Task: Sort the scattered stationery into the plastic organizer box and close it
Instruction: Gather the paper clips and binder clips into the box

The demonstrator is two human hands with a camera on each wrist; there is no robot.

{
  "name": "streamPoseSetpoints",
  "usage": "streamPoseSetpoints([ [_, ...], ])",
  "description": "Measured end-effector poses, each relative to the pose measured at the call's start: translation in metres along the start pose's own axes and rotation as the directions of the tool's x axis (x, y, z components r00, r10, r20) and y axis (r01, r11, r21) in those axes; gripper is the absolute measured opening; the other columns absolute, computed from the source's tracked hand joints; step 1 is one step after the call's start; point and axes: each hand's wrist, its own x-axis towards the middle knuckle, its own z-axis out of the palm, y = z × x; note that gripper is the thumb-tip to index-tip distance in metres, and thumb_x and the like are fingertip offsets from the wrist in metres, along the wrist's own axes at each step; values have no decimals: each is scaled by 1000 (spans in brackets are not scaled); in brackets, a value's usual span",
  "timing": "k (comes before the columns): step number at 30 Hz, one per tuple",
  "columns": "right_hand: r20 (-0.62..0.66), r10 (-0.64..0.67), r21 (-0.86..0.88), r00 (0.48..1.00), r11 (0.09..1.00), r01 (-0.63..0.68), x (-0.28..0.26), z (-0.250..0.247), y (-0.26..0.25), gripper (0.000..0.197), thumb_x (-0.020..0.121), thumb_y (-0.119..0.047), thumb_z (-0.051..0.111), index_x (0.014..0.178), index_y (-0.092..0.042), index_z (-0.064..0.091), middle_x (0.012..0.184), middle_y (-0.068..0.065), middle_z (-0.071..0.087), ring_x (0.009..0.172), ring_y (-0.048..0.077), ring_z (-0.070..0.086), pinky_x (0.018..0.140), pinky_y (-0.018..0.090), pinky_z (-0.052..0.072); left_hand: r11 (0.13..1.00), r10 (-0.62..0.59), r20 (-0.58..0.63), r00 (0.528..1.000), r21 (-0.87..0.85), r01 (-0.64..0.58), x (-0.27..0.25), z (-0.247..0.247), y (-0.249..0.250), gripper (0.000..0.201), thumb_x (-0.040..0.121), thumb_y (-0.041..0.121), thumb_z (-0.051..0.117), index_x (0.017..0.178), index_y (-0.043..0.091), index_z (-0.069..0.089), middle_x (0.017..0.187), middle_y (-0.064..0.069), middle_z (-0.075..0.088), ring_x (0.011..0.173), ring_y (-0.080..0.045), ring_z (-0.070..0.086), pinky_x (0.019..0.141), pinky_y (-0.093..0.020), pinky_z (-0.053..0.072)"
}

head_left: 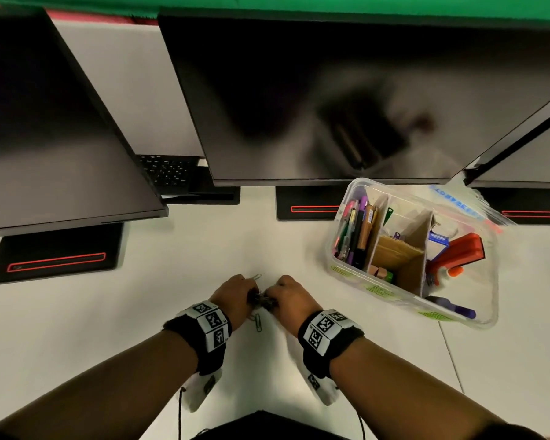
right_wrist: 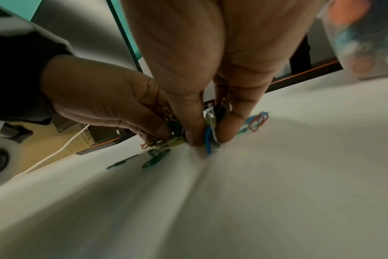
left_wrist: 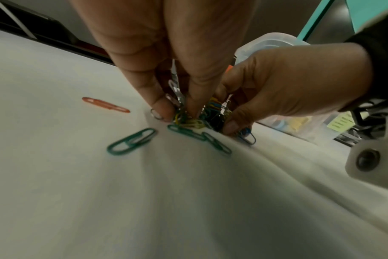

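Note:
A heap of coloured paper clips (head_left: 262,300) lies on the white desk between my hands. My left hand (head_left: 251,292) pinches into the heap from the left, its fingertips (left_wrist: 164,112) curled round silver and yellow clips. From the right, my right hand (head_left: 272,296) pinches the same heap, with a blue clip (right_wrist: 208,140) between its fingertips (right_wrist: 229,131). Loose clips lie around: green ones (left_wrist: 131,142), an orange one (left_wrist: 105,104), and red and blue ones (right_wrist: 258,120). The clear plastic organizer box (head_left: 378,292) stands open at the right, holding pens, a red stapler and glue between cardboard dividers.
The box's clear lid (head_left: 464,201) lies just behind it. Three dark monitors (head_left: 299,100) on black stands (head_left: 54,258) line the back of the desk, and a keyboard (head_left: 169,173) sits between two of them. A single green clip (head_left: 258,323) lies near my left wrist.

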Motion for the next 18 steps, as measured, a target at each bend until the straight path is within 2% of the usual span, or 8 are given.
streamPoseSetpoints([
  [2, 2, 18, -12, 1000, 1000, -18, 0, -7, 0, 24, 90, -13, 54, 110, -7, 66, 108, 17, 55, 96, 32, 58, 83, 29, 45, 999, -7, -2, 1000, -47, 6, 1, -6, 8, 20, 87, 21, 58, 104, 11, 63, 94, -3, 56, 100, -24, 58, 79, -23, 41],
  [4, -14, 42, -9, 999, 999, -42, -1, -17, -2, 25, 90, -8, 51, 111, -6, 65, 110, 18, 56, 98, 32, 58, 81, 28, 43, 997, 6, -13, 1000, -77, -7, 0, -12, 18, 21, 87, 19, 57, 105, 11, 63, 104, -8, 64, 100, -24, 59, 83, -26, 44],
  [8, -58, 68, 21, 996, 998, -67, -9, -39, -9, 27, 89, -5, 49, 112, -6, 63, 112, 18, 58, 104, 31, 56, 84, 27, 40, 992, 18, -65, 998, -122, -26, -2, -27, 38, 23, 86, 10, 53, 106, 11, 64, 107, -7, 68, 101, -24, 61, 86, -26, 46],
  [10, -100, 78, 45, 992, 996, -73, -15, -52, -13, 26, 87, -6, 49, 108, -6, 64, 110, 17, 61, 104, 30, 56, 83, 27, 40, 988, 31, -113, 993, -147, -47, -4, -35, 47, 24, 85, 5, 52, 105, 12, 66, 104, -6, 69, 97, -22, 62, 83, -23, 44],
  [13, -171, 71, 50, 983, 997, -63, -27, -77, -22, 22, 85, -7, 51, 101, -5, 66, 105, 15, 66, 100, 30, 58, 81, 29, 40, 980, 56, -156, 986, -180, -84, -9, -52, 62, 26, 85, 0, 53, 104, 11, 67, 93, -4, 68, 83, -14, 57, 77, -17, 41],
  [18, -297, 62, 62, 953, 997, -45, -52, -130, -30, 19, 85, -9, 54, 96, -7, 70, 98, 12, 71, 93, 26, 62, 83, 28, 44, 973, 166, -204, 965, -124, -194, -14, -90, 104, 27, 82, -2, 57, 101, 14, 68, 87, 4, 64, 82, -11, 57, 76, -17, 40],
])
